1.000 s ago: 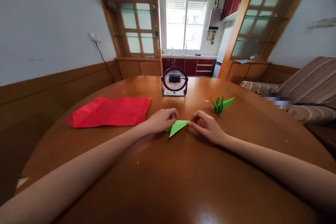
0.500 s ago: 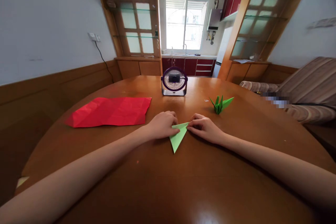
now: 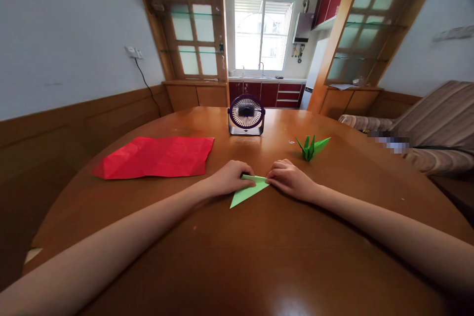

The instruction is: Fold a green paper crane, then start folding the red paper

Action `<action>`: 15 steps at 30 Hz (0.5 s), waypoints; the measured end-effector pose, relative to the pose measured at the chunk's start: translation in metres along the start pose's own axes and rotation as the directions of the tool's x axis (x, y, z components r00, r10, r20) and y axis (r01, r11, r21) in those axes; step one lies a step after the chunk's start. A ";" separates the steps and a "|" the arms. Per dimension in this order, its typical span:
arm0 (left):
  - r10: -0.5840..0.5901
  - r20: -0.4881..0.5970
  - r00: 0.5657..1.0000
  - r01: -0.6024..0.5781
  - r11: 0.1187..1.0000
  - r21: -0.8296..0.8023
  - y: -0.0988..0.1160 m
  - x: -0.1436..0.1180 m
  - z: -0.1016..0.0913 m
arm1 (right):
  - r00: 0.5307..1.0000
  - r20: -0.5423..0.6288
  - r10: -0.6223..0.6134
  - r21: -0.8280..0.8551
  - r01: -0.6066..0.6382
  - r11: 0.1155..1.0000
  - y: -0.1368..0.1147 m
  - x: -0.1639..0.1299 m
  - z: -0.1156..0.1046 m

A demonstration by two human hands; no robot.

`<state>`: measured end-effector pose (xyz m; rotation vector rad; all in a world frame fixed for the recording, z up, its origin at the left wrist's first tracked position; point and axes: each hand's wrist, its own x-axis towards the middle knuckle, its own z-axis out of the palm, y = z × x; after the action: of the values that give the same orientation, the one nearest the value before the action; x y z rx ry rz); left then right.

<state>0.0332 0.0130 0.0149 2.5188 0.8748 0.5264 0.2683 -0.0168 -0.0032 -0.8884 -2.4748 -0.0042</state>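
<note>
A light green folded paper [image 3: 247, 192], shaped like a narrow pointed triangle, lies flat on the round wooden table [image 3: 237, 256]. Its tip points toward the lower left. My left hand [image 3: 231, 177] presses down on its upper left part, fingers curled over the fold. My right hand [image 3: 291, 178] pinches and presses its right end against the table. Both hands touch the paper, and its wide end is partly hidden under my fingers.
A finished green paper crane [image 3: 311, 147] stands behind my right hand. A creased red paper sheet [image 3: 157, 157] lies at the left. A small dark desk fan [image 3: 246, 115] stands at the back middle. A striped sofa [image 3: 425, 126] is at the right.
The green paper has been turned on the table: its tip pointed down toward me half a second ago and now points lower left. Both hands stay pressed on its wide end.
</note>
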 end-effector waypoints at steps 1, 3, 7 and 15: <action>-0.012 -0.026 1.000 0.012 1.000 -0.015 -0.001 -0.001 0.002 | 1.000 0.002 -0.020 -0.015 0.020 1.000 0.001 0.001 0.000; -0.014 -0.090 0.996 0.013 1.000 -0.008 -0.001 -0.003 0.006 | 0.999 0.004 -0.037 -0.039 0.037 0.999 0.002 0.001 0.000; -0.008 -0.159 0.987 0.005 1.000 -0.018 0.002 -0.007 0.011 | 1.000 -0.002 -0.006 0.007 0.006 1.000 0.006 -0.001 0.000; -0.052 -0.084 0.995 0.049 0.998 -0.040 -0.006 -0.012 -0.002 | 0.999 0.033 0.019 0.153 -0.024 0.988 0.011 -0.004 -0.004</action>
<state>0.0206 0.0104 0.0106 2.4484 0.9476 0.6316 0.2795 -0.0111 -0.0030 -0.8545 -2.4559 0.2063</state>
